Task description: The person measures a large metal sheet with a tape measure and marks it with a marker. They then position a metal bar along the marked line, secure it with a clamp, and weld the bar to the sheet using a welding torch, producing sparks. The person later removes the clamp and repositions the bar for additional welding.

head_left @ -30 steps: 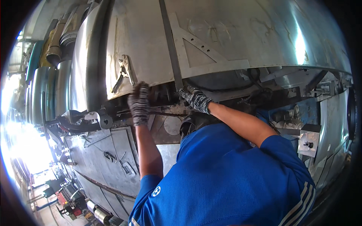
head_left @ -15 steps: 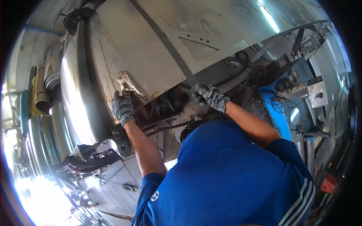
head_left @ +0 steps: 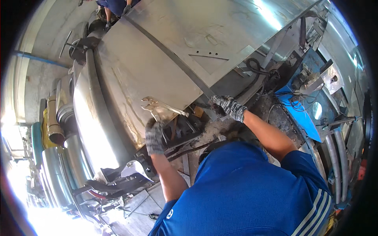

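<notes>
My left hand (head_left: 154,137), in a grey knitted glove, is closed on one handle of silver locking pliers (head_left: 167,106). The pliers' jaws stand apart over the near edge of a large metal sheet (head_left: 145,67); motion blurs the fingers a little. A long dark flat metal strip (head_left: 165,49) runs across the sheet from the far left toward me. Its near end is in my gloved right hand (head_left: 229,107), with fingers closed around it just past the sheet edge. My right palm side is hidden.
A co-worker (head_left: 114,7) with gloved hands is at the strip's far end. Curved shiny sheet metal (head_left: 88,118) and rolled tubes (head_left: 55,126) stand at left. A blue metal panel (head_left: 301,114) with tangled wires is at right. Dark frame parts lie below the sheet edge.
The view has shifted, bringing a co-worker into sight at the far end. My left hand has moved right along the sheet edge and turned the pliers. My right hand remains at the strip's end.
</notes>
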The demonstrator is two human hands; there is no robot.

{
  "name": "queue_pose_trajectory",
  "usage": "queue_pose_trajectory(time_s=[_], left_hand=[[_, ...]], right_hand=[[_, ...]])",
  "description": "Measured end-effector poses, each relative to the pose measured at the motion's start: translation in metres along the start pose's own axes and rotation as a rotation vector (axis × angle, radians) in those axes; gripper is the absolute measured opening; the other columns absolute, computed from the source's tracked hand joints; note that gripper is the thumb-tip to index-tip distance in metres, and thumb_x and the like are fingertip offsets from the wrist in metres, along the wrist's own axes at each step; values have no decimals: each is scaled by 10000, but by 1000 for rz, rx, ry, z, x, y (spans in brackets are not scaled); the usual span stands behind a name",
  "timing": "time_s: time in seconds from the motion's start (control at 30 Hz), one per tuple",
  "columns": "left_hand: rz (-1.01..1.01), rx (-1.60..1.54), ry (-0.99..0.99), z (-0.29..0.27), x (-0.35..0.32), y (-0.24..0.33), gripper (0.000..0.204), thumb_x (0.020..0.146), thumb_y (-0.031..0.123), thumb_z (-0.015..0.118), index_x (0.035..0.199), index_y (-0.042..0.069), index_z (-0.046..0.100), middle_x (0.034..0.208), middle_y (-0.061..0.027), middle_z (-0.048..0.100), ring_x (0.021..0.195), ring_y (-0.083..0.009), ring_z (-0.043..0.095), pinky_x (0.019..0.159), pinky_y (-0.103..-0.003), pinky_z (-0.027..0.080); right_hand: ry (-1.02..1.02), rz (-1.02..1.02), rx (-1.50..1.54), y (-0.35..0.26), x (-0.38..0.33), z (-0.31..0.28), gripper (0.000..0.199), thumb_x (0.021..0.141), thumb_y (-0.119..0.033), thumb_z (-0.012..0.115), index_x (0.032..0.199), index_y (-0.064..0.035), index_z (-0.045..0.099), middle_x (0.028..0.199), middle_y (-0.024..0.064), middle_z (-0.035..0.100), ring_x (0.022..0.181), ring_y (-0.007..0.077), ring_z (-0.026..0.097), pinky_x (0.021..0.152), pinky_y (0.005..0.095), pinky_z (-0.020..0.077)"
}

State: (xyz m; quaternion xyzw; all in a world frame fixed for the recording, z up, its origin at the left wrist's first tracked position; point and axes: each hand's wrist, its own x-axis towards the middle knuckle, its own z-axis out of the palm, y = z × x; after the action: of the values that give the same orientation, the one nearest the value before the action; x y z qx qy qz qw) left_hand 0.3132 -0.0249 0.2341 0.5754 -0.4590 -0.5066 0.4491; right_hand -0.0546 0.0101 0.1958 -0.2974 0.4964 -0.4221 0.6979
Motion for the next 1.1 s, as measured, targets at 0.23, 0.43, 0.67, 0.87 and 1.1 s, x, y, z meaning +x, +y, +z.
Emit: queue_pose_trajectory(time_s=[0.23,0.43,0.67,0.87,1.1], left_hand=[[-126,-765,-267,38,-88,-19,470,986,182,629,1417,37,507,1296,-145,637,1130,-292,653,967,-441,576],[-187,-751,36,70,-125,1,414,923,299,702,1250,61,616,1115,-94,697,1000,-247,672,825,-402,588],[-250,-810,-139,-13,-116,-60,151,878,166,640,916,20,649,812,-58,635,680,-195,619,621,-333,541],[-60,-28,-328,35,-117,8,151,923,116,706,1022,42,620,848,-5,622,704,-130,603,686,-278,544],[-419,71,-449,37,-136,-54,193,951,86,653,1117,3,704,1070,-109,713,942,-210,672,914,-363,564]], right_hand=[[-53,-4,-34,1,0,-5,424,1034,-463,575,850,-95,681,686,2,634,590,101,563,534,275,444],[-133,26,-75,12,10,-18,374,1034,-466,575,1026,-116,706,792,-11,662,658,96,605,589,279,513],[-79,-5,-2,-2,1,-9,369,1038,-422,588,962,-77,692,721,-4,638,614,91,569,549,265,453],[-186,10,-22,11,13,-21,332,1037,-389,597,1031,-74,703,780,3,667,663,95,596,584,273,478],[-140,12,-155,4,10,-16,394,1068,-424,508,991,-93,708,780,-21,645,699,86,589,635,274,501]])
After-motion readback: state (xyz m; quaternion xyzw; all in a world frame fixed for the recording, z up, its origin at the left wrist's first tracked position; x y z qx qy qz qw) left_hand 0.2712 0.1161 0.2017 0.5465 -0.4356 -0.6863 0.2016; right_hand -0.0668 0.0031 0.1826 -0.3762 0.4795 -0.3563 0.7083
